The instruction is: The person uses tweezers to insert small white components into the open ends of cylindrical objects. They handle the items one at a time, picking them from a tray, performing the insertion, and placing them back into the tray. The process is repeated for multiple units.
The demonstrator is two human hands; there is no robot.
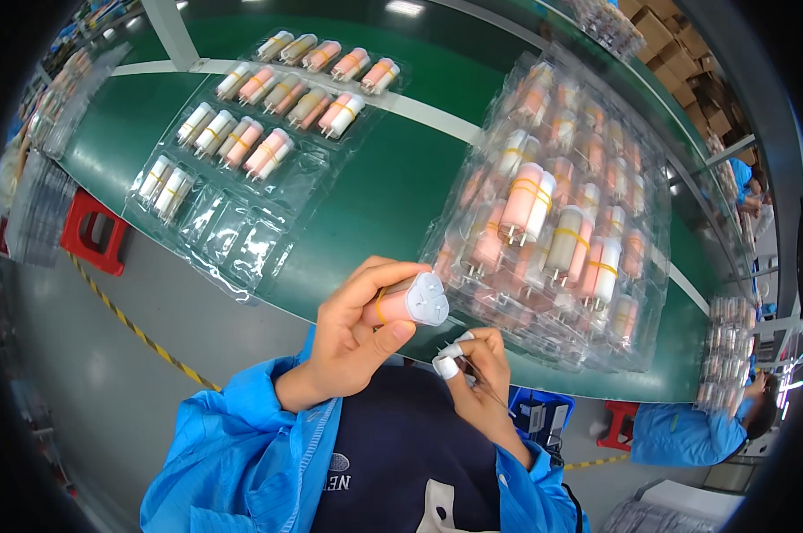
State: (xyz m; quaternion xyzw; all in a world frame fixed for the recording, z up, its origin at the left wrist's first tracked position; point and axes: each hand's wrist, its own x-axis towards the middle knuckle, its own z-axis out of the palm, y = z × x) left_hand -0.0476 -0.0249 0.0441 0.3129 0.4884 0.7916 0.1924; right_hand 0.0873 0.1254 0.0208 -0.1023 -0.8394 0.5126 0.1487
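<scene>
My left hand [353, 333] is closed around a bundle of pink cylinders [408, 302] bound with a yellow rubber band. The pale ends of the cylinders, three of them, face right, toward my other hand. Just below and right of the bundle is my right hand [480, 373], with white covers on its thumb and a fingertip. Those fingers come together in a pinch near some thin metal pins; what they hold is too small to make out. The two hands are close together over the front edge of the green table [375, 195].
At left lies a clear plastic tray [233, 235] with rows of banded cylinders and several bare pockets in front. A tall stack of filled clear trays [552, 311] stands at right. Red stools [95, 233] and a blue bin [544, 410] are below. A person in blue [690, 433] sits farther right.
</scene>
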